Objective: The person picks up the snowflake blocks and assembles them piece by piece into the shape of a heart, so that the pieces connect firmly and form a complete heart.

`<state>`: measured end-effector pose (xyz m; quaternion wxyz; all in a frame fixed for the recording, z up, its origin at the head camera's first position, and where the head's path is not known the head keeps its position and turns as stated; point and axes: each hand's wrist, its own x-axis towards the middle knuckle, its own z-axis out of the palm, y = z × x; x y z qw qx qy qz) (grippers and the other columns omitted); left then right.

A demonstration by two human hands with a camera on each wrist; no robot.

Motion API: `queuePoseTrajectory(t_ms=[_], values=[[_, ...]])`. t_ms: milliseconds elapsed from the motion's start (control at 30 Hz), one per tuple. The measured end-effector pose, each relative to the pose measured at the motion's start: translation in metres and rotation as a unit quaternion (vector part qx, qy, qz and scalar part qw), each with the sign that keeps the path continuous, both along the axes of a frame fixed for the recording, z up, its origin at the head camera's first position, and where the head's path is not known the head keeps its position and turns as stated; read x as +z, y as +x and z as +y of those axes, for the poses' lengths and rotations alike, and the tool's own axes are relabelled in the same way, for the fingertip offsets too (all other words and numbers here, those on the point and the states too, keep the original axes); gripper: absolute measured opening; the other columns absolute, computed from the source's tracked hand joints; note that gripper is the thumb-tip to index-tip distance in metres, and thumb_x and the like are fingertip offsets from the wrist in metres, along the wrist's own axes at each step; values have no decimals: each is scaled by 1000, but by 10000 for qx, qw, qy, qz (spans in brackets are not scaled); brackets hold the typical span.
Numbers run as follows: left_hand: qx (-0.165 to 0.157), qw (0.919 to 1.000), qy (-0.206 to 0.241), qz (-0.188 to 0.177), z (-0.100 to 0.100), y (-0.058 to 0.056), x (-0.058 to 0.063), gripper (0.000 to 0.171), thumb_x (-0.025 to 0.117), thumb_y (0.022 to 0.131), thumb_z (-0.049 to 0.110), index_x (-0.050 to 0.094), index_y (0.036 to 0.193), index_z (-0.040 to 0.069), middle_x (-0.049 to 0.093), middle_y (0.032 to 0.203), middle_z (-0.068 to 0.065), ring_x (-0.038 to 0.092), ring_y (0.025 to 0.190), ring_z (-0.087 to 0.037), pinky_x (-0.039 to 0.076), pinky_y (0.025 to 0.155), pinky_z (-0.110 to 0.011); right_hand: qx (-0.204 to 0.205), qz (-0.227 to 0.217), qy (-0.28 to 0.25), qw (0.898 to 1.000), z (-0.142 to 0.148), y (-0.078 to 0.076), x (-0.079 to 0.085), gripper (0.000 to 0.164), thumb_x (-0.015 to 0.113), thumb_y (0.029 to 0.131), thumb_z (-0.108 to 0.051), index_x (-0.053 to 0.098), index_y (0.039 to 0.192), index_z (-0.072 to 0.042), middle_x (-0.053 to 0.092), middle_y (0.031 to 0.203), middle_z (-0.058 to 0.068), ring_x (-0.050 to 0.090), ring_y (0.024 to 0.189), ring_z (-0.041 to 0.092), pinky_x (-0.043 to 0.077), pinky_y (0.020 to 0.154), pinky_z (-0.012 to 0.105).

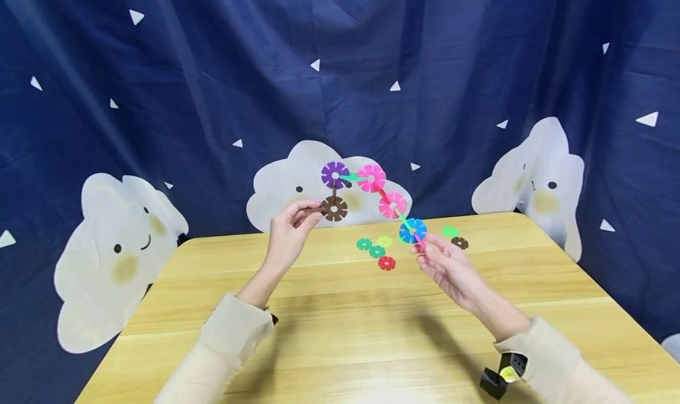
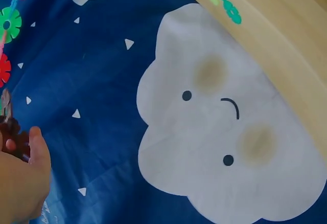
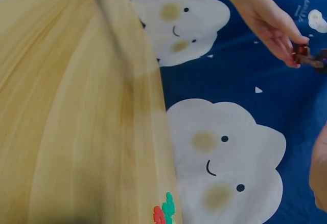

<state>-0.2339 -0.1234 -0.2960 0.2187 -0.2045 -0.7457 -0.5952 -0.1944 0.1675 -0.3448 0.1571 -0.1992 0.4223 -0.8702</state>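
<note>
Both forearms extend forward over the worktop, hands raised and apart. The left hand pinches a brown end piece between thumb and fingers; the right hand pinches a pink end piece likewise. Between them the notched-disc chain arches in the air: five discs show their faces (one brown, one purple, two pink, one blue), others edge-on. Faint lettering on the curtain is too small to read. Six loose discs lie on the worktop: three green, one yellow, one red, one brown.
</note>
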Motion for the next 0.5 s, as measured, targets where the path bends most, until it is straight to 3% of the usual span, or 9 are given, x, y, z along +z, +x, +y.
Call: queuePoseTrajectory(t_ms=[233,500], values=[[-187,9994,-96,263,0,2,14,18,59,85,-1,59,101,-9,64,92,-24,59,78,2,45,68,-13,8,579,1224,9908,-6,13,-5,13,50,93,-7,48,105,-10,60,86,-6,54,73,4,46,63,15],[-227,9993,39,302,2,7,17,20,57,87,-1,55,105,-10,60,95,-23,59,80,2,49,76,-19,23,689,1422,9874,-9,18,-5,12,50,94,-11,47,105,-9,60,86,-5,54,73,4,47,64,15]])
